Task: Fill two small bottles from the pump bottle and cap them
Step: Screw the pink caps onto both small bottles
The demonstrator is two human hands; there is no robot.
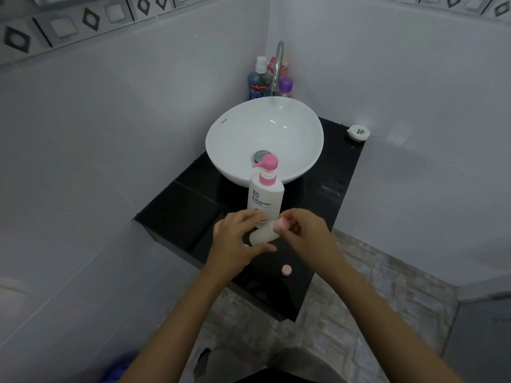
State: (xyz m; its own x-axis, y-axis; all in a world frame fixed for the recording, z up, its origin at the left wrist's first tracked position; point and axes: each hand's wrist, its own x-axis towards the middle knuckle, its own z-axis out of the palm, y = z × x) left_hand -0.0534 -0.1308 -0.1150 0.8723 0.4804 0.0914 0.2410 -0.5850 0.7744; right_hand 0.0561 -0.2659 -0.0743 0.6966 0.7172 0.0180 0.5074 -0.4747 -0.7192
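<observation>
A white pump bottle (266,195) with a pink pump head stands on the black counter (177,214) in front of the basin. Just below it my left hand (237,239) is wrapped around a small white bottle (262,233) that is tilted to the right. My right hand (304,230) pinches the pink cap (366,223) at that bottle's mouth. A second pink cap (286,270) lies loose on the counter near its front edge. A second small bottle may be hidden behind my left hand; only a pale sliver shows there.
A white bowl basin (264,139) with a chrome tap (278,67) sits behind the pump bottle. Mouthwash (258,81) and a purple-capped bottle (285,87) stand in the corner. A small white round item (358,132) lies at the counter's far right. Tiled walls close in on both sides.
</observation>
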